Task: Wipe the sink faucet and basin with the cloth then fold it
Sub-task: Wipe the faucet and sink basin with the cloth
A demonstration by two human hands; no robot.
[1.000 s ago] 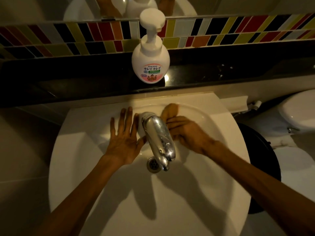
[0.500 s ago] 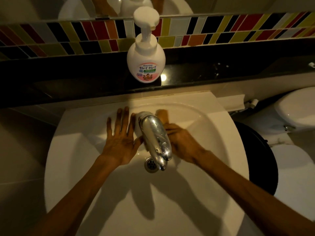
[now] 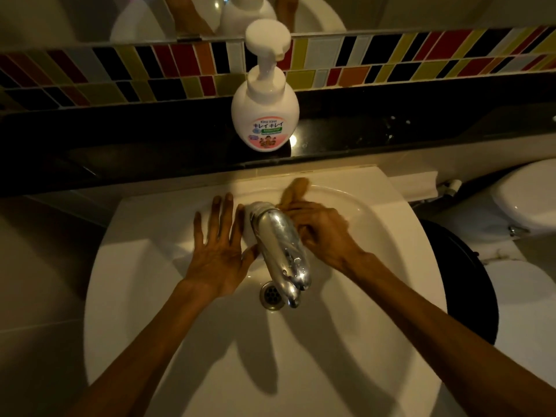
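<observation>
A chrome faucet (image 3: pixel 281 248) reaches out over a white basin (image 3: pixel 346 341), its spout ending above the metal drain (image 3: pixel 270 296). My right hand (image 3: pixel 323 231) grips a bunched orange-brown cloth (image 3: pixel 296 188) and presses it against the faucet's right side near the base. One end of the cloth sticks out past my fingers toward the back rim. My left hand (image 3: pixel 218 248) lies flat with fingers spread on the basin, just left of the faucet base, thumb touching the faucet.
A white pump soap bottle (image 3: pixel 264 115) stands on the black ledge (image 3: pixel 391 127) behind the sink, below a coloured tile strip and a mirror. A white toilet (image 3: pixel 529 203) and a black bin (image 3: pixel 463 284) are to the right of the basin.
My right hand has slid the cloth back and forth along the faucet's right side, now with more cloth showing toward the back rim. My left hand stays flat beside the faucet.
</observation>
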